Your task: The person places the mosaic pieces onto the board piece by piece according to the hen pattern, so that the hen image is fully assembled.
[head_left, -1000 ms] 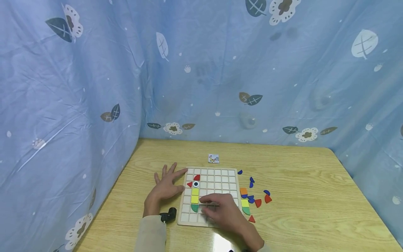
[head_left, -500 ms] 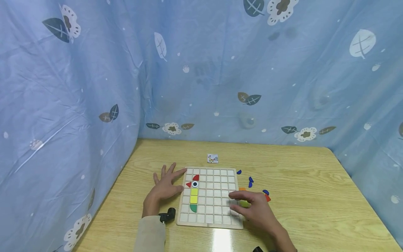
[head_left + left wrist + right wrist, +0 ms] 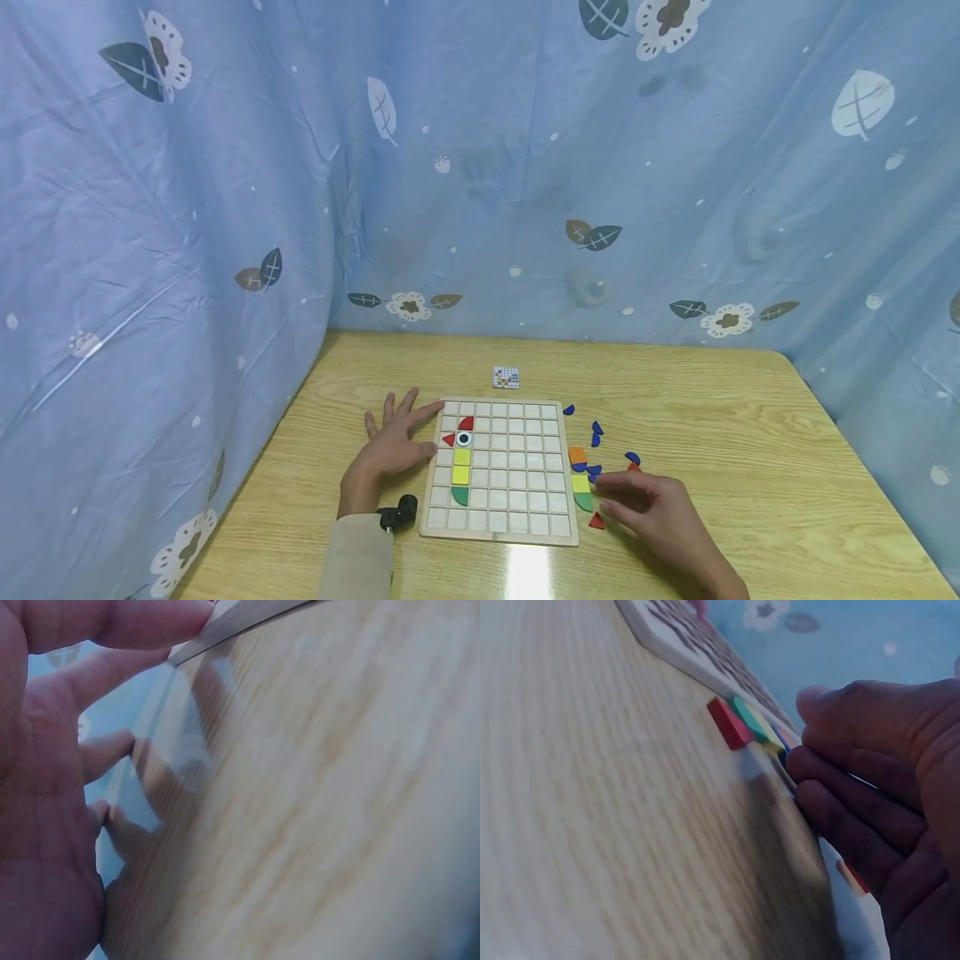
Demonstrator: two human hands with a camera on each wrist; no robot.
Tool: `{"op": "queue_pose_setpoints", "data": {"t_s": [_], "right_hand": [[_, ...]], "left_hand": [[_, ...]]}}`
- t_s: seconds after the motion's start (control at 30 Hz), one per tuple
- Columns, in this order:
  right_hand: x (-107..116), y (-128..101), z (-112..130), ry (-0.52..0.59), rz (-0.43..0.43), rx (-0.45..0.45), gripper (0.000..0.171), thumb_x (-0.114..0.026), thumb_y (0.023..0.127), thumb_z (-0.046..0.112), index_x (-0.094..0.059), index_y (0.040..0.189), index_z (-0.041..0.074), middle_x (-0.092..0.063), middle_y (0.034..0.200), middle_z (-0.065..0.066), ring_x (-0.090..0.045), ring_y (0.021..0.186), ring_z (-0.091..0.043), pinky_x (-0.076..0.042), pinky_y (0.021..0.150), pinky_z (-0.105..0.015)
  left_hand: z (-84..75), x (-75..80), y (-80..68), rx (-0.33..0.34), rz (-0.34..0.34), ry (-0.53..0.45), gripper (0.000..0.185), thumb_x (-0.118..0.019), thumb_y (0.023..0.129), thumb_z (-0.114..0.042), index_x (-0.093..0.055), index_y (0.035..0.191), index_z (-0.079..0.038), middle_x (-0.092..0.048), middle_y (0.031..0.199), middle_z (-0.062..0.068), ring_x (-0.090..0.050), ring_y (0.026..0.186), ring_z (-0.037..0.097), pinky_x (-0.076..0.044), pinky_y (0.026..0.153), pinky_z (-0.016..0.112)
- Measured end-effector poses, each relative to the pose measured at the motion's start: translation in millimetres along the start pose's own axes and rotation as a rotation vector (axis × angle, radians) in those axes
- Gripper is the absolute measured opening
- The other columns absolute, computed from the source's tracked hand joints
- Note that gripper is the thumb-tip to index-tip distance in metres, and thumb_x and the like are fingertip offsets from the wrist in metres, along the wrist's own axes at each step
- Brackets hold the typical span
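My left hand (image 3: 392,450) lies at the left side of the wooden grid board (image 3: 498,539), fingers spread, thumb and index finger touching its edge. In the board's left columns sit a red quarter circle (image 3: 467,423), a red triangle (image 3: 449,439), an eye tile (image 3: 464,439), two yellow squares (image 3: 461,466) and a green quarter circle (image 3: 460,496). Right of the board, my right hand (image 3: 660,512) hovers beside loose pieces, thumb and fingers apart, with no piece seen between them. Nearest its fingertips are a yellow square (image 3: 581,483), a green quarter circle (image 3: 584,502) and a red triangle (image 3: 597,521).
An orange square (image 3: 577,454) and several blue pieces (image 3: 597,427) lie along the board's right side. A red piece (image 3: 634,467) is partly hidden behind the right hand. Behind the board lies a small pattern card (image 3: 506,377). Blue curtain (image 3: 480,167) encloses the wooden table (image 3: 750,467).
From over the board near the green quarter circle, my right hand has travelled right to the loose pieces. The left hand stays at the board's edge.
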State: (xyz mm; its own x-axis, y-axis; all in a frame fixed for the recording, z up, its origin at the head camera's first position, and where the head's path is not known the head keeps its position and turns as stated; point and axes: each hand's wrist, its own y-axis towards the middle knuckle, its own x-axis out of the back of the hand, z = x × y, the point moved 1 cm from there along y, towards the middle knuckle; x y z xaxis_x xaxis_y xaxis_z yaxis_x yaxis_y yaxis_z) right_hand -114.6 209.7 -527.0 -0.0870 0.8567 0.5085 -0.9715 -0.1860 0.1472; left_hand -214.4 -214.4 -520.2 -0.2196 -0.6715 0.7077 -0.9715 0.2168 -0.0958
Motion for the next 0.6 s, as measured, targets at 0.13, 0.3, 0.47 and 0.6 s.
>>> {"op": "queue_pose_setpoints", "data": {"t_s": [0.13, 0.3, 0.47, 0.6], "right_hand": [[0.6, 0.6, -3.0, -0.028, 0.002, 0.023, 0.024, -0.090, 0.091, 0.019, -0.084, 0.114, 0.020, -0.084, 0.112, 0.006, -0.078, 0.101, -0.002, -0.063, 0.085, -0.019], [-1.7, 5.9, -3.7, -0.096, -0.023, 0.068, 0.024, -0.091, 0.090, 0.016, -0.085, 0.112, 0.023, -0.084, 0.111, 0.011, -0.077, 0.101, 0.000, -0.062, 0.085, -0.019], [-4.7, 12.2, -4.1, -0.164, -0.054, 0.133, 0.027, -0.092, 0.088, 0.013, -0.085, 0.112, 0.025, -0.083, 0.112, 0.015, -0.076, 0.107, 0.000, -0.056, 0.091, -0.010], [-7.2, 16.5, -6.1, -0.206, -0.066, 0.181, 0.033, -0.091, 0.087, 0.008, -0.085, 0.115, 0.024, -0.083, 0.114, 0.014, -0.077, 0.110, -0.003, -0.050, 0.094, -0.004]], "left_hand": [[0.4, -0.5, 0.4, -0.002, -0.002, -0.002, 0.079, -0.075, 0.087, -0.015, -0.056, 0.162, -0.026, -0.016, 0.184, 0.018, 0.011, 0.169, 0.052, 0.021, 0.123, 0.078], [1.2, -0.6, 0.6, -0.003, 0.000, -0.002, 0.078, -0.074, 0.087, -0.015, -0.056, 0.163, -0.026, -0.015, 0.184, 0.018, 0.012, 0.169, 0.051, 0.021, 0.123, 0.078], [1.5, -1.0, 0.5, 0.000, 0.000, -0.005, 0.078, -0.075, 0.088, -0.015, -0.056, 0.162, -0.026, -0.015, 0.184, 0.018, 0.012, 0.169, 0.051, 0.021, 0.123, 0.077], [1.5, -1.6, 0.5, 0.003, -0.001, -0.007, 0.077, -0.075, 0.089, -0.015, -0.056, 0.162, -0.027, -0.015, 0.184, 0.018, 0.012, 0.169, 0.051, 0.022, 0.123, 0.077]]}}
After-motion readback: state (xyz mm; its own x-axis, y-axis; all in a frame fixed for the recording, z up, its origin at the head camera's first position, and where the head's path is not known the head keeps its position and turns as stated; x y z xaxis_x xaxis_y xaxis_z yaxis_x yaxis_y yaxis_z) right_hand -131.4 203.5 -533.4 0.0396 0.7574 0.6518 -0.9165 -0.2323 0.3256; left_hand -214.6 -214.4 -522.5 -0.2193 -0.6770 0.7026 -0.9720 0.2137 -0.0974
